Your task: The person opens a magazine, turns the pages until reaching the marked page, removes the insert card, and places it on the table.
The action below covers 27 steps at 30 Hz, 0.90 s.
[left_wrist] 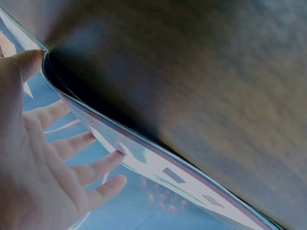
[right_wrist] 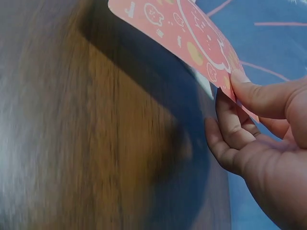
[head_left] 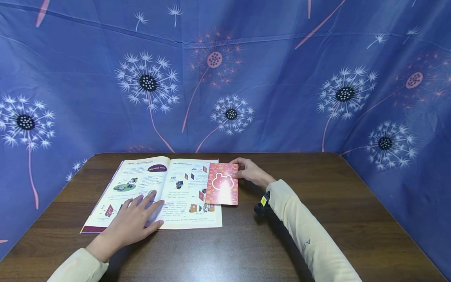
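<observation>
An illustrated book (head_left: 190,217) lies spread flat on the wooden table, its printed pages facing up. My left hand (head_left: 130,219) rests on the left page near the fold, fingers spread and fairly straight; in the left wrist view the thumb (left_wrist: 31,62) is at the spine's lower end. My right hand (head_left: 251,172) pinches a pink card or thin booklet (head_left: 222,184) by its right edge, thumb on top and fingers beneath. White bear faces decorate it. In the head view it overlaps the right page's outer edge, and in the right wrist view a shadow falls below it.
Brown wooden table (head_left: 211,258) stretches around the book to both sides. Behind it hangs a blue cloth (head_left: 275,78) printed with dandelions. A small black device with a yellow label (head_left: 262,203) is at the right wrist.
</observation>
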Each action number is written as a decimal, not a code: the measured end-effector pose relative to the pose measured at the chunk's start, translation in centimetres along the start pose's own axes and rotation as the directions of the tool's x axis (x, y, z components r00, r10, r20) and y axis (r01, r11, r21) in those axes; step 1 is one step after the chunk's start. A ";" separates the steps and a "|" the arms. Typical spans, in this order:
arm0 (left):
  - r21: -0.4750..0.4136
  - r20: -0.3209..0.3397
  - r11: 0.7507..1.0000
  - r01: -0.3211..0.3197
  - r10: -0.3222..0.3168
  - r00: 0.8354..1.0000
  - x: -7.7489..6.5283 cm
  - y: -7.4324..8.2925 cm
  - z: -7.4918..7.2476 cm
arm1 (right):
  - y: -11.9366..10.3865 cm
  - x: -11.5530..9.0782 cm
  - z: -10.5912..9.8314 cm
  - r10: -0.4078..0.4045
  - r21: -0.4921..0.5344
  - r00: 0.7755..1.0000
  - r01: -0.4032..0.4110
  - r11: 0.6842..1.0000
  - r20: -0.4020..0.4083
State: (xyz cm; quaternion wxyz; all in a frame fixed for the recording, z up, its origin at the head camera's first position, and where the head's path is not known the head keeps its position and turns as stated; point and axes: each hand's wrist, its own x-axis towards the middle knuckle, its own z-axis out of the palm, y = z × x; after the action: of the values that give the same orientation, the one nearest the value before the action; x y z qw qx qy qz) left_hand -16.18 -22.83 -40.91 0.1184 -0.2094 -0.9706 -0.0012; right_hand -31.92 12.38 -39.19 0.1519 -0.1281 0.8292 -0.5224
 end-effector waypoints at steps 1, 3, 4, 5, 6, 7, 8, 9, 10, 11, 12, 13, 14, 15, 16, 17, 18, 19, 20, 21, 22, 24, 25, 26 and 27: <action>-0.001 0.001 1.000 0.000 0.000 1.000 0.0 0.0 0.0 | 0.2 -0.1 -0.3 0.006 -0.002 1.000 -0.006 1.000 -0.005; -0.004 0.003 1.000 0.002 -0.002 1.000 0.0 0.0 0.0 | 0.5 -0.4 -0.8 0.010 -0.005 1.000 -0.010 1.000 -0.007; -0.005 0.005 1.000 0.003 -0.003 1.000 0.0 0.0 0.0 | 0.7 -0.5 -1.1 0.012 -0.012 1.000 -0.012 1.000 -0.010; -0.006 0.007 1.000 0.004 -0.004 1.000 0.0 0.0 0.0 | 0.8 -0.7 -1.3 0.013 -0.012 1.000 -0.013 1.000 -0.011; -0.006 0.008 1.000 0.005 -0.005 1.000 0.0 0.0 -0.1 | 0.9 -0.9 -1.6 0.017 -0.012 1.000 -0.017 1.000 -0.015; -0.006 0.010 1.000 0.006 -0.006 1.000 0.0 0.0 -0.1 | 1.0 -1.1 -1.9 0.022 -0.013 1.000 -0.023 1.000 -0.018; -0.007 0.012 1.000 0.007 -0.007 1.000 0.0 0.0 -0.1 | 1.2 -1.2 -2.1 0.025 -0.014 1.000 -0.025 1.000 -0.017; -0.009 0.014 1.000 0.009 -0.009 1.000 0.0 0.0 -0.1 | 1.3 -1.4 -2.4 0.024 -0.017 1.000 -0.024 1.000 -0.017; -0.010 0.015 1.000 0.010 -0.010 1.000 0.0 0.0 -0.1 | 1.4 -1.5 -2.6 0.028 -0.014 0.999 -0.029 0.999 -0.020; -0.011 0.017 1.000 0.011 -0.010 1.000 0.0 0.0 -0.1 | 1.5 -1.7 -2.8 0.032 -0.012 0.999 -0.033 0.999 -0.022; -0.012 0.018 1.000 0.011 -0.011 1.000 0.0 0.0 -0.1 | 1.6 -1.8 -3.1 0.038 -0.011 0.999 -0.038 0.999 -0.023; -0.012 0.019 1.000 0.012 -0.012 1.000 0.0 0.0 -0.1 | 1.7 -1.8 -3.3 0.039 -0.010 0.999 -0.039 0.999 -0.022; -0.013 0.017 1.000 0.012 -0.012 1.000 0.0 0.0 -0.1 | 1.8 -1.9 -3.5 0.038 -0.010 0.999 -0.039 0.999 -0.023; -0.013 0.016 1.000 0.012 -0.011 1.000 0.0 0.0 -0.1 | 2.0 -2.0 -3.7 0.038 -0.008 0.999 -0.038 0.999 -0.027; -0.012 0.015 1.000 0.010 -0.010 1.000 0.0 0.0 -0.1 | 2.1 -2.0 -3.9 0.043 -0.005 0.998 -0.043 0.999 -0.035; -0.010 0.013 1.000 0.009 -0.009 1.000 0.0 0.0 -0.1 | 2.2 -2.1 -4.2 0.039 -0.008 0.999 -0.039 0.999 -0.034; -0.009 0.010 1.000 0.009 -0.009 1.000 0.0 -0.1 0.0 | 2.4 -2.1 -4.3 0.038 -0.007 0.999 -0.038 0.999 -0.037; -0.009 0.008 1.000 0.009 -0.009 1.000 0.0 0.0 0.0 | 2.5 -2.2 -4.5 0.032 -0.007 0.999 -0.033 0.999 -0.036; -0.008 0.005 1.000 0.009 -0.009 1.000 0.0 -0.1 0.0 | 2.7 -2.2 -4.6 0.032 -0.005 0.999 -0.032 0.999 -0.037; -0.006 0.004 1.000 0.008 -0.008 1.000 0.0 -0.1 0.0 | 2.8 -2.2 -4.8 0.025 0.000 0.999 -0.025 1.000 -0.032; -0.006 0.003 1.000 0.007 -0.007 1.000 0.0 -0.1 0.0 | 3.0 -2.2 -4.9 0.019 0.003 1.000 -0.019 1.000 -0.024; -0.005 0.004 1.000 0.008 -0.008 1.000 0.0 -0.1 0.0 | 3.2 -2.3 -5.0 0.019 0.011 1.000 -0.019 1.000 -0.017; -0.006 0.005 1.000 0.009 -0.008 1.000 0.0 0.0 0.0 | 3.3 -2.3 -5.1 0.017 0.013 1.000 -0.017 1.000 -0.014; -0.007 0.006 1.000 0.008 -0.008 1.000 0.0 0.0 0.0 | 3.4 -2.3 -5.2 0.019 0.013 1.000 -0.019 1.000 -0.013; -0.008 0.007 1.000 0.008 -0.008 1.000 0.0 0.0 0.0 | 3.4 -2.3 -5.2 0.016 0.007 1.000 -0.016 1.000 -0.014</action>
State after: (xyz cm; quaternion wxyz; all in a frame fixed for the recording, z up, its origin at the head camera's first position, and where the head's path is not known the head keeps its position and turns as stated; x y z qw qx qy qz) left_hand -16.16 -22.88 -40.90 0.1140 -0.2060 -0.9719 -0.0048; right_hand -31.95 18.96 -39.87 0.1508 -0.1172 0.8295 -0.5248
